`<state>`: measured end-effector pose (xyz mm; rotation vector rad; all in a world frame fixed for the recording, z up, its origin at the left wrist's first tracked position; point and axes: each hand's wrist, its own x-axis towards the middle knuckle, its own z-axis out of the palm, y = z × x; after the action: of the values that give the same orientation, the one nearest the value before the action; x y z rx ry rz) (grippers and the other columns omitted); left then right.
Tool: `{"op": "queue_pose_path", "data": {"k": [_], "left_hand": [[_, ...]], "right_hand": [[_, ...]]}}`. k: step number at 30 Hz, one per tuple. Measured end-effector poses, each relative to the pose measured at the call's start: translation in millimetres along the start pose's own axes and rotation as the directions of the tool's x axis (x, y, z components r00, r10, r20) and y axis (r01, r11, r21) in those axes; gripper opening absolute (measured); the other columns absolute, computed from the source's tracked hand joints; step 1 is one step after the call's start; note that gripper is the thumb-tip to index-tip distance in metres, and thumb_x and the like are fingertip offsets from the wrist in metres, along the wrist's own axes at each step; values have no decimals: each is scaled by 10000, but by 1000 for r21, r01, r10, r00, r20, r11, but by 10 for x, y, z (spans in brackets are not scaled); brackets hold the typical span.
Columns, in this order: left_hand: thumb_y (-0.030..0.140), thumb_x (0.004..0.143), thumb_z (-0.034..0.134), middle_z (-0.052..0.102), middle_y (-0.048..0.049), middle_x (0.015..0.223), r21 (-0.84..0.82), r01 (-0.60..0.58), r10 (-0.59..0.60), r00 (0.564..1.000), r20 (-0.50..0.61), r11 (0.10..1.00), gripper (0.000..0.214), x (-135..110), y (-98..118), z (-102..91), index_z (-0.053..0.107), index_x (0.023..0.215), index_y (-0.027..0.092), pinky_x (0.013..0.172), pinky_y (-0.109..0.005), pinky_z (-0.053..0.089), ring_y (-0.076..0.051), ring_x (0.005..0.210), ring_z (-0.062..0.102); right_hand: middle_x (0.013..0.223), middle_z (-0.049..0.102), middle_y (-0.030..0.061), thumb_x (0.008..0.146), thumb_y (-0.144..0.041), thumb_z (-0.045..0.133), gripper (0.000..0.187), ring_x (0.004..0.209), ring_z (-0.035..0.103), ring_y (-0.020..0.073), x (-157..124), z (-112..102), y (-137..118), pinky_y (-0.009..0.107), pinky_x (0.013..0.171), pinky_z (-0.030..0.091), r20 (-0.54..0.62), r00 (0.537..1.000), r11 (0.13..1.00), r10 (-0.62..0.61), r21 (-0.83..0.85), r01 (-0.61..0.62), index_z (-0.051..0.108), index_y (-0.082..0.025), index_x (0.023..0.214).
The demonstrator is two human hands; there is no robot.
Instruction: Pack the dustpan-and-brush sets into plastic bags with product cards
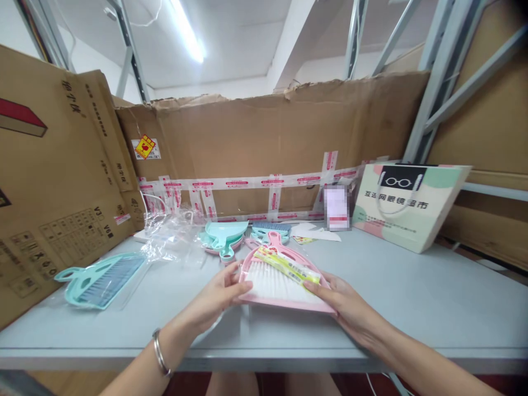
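Two bare forearms come closest to the camera, the left forearm (140, 366) wearing a silver bracelet (160, 352). They lead to the left hand (223, 289) and the right hand (342, 300), which hold a pink dustpan (284, 305) between them. The left fingers pinch its near left corner, thumb on top; the right fingers grip its right rim from below, with the thumb pressing on a yellow-green wrapper (289, 265). White bristles (268, 283) fill the pan beneath the wrapper.

The dustpan is just above the near part of the desk (437, 300). Its long axis runs away from the person, handle pointing to the far side and a little left, wide lip facing the body. The wrapper slants across it, from far left to near right.

Just beyond the pink dustpan are a turquoise brush (270, 228) and, to its left, stacked dustpans (225, 231). Farther left of it are crumpled clear plastic (169, 234) and a bagged turquoise dustpan set (103, 280). Well to its right stands a paper bag (406, 206); behind everything rises a taped cardboard panel (256, 143).
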<state>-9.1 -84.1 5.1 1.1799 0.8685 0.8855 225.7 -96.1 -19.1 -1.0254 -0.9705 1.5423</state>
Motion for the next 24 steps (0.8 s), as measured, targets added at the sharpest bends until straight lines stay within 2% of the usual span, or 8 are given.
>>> {"op": "queue_pose_path", "data": {"k": [4, 10, 12, 14, 17, 19, 22, 24], "left_hand": [[340, 580, 775, 674, -24, 776, 34, 16, -10, 989, -146, 999, 1053, -136, -98, 74, 149, 1402, 136, 672, -256, 469, -125, 669, 599], [436, 585, 733, 598, 45, 521, 118, 86, -58, 973, -224, 989, 968, -157, -241, 39, 221, 1344, 124, 471, -207, 425, -113, 464, 564], [461, 605, 705, 580, 51, 464, 176, 107, -66, 972, -225, 978, 965, -122, -275, 13, 186, 1350, 134, 391, -194, 379, -113, 374, 518], [480, 640, 669, 563, 53, 445, 238, 118, -70, 977, -201, 964, 947, -106, -302, -5, 156, 1358, 136, 357, -196, 357, -116, 338, 486], [475, 678, 648, 589, 15, 598, 275, 43, -16, 995, -101, 960, 919, -163, -329, -21, 141, 1375, 157, 483, -246, 457, -135, 505, 563], [436, 644, 701, 606, -41, 811, 352, -43, 53, 998, -21, 935, 924, -245, -345, -29, 186, 1378, 211, 647, -290, 493, -167, 729, 597], [350, 586, 770, 563, -78, 1075, 618, -132, 134, 990, 44, 775, 821, -358, -375, -21, 375, 1304, 298, 806, -331, 471, -202, 919, 559], [301, 657, 726, 576, -60, 1047, 751, -190, 214, 975, 67, 633, 644, -386, -412, -4, 462, 1244, 311, 809, -331, 475, -187, 879, 566]], "right_hand": [[1084, 651, 106, 682, -374, 702, 416, 1045, 579, 236, -89, -29, 3, 344, 949, 411, -14, 999, 998, -29, -64, 28, 626, -141, 1019], [1039, 662, 92, 578, -254, 785, 633, 934, 628, 215, -266, -87, -73, 341, 865, 480, 199, 970, 989, 137, 26, -145, 532, -184, 1153], [945, 685, 79, 539, -214, 805, 738, 827, 653, 192, -269, -125, -39, 309, 792, 514, 164, 976, 990, 141, 10, -144, 478, -177, 1201], [790, 696, 65, 575, -253, 789, 771, 663, 655, 156, -256, -159, 10, 252, 656, 533, 26, 989, 989, 146, -41, -145, 418, -145, 1242], [572, 658, 38, 660, -350, 726, 809, 465, 594, 118, -259, -178, 50, 173, 459, 472, -146, 983, 982, 110, -137, -131, 310, -86, 1301], [499, 632, 26, 692, -399, 684, 857, 409, 568, 120, -283, -173, 43, 156, 387, 418, -160, 983, 976, 85, -186, -114, 225, -87, 1346], [452, 610, 7, 731, -459, 616, 896, 376, 561, 140, -319, -183, 18, 159, 349, 382, -103, 991, 955, 83, -277, -109, 106, -151, 1400], [464, 610, -3, 747, -479, 585, 898, 382, 565, 149, -328, -224, 9, 184, 367, 405, -31, 994, 927, 101, -360, -105, 55, -201, 1417]]}}
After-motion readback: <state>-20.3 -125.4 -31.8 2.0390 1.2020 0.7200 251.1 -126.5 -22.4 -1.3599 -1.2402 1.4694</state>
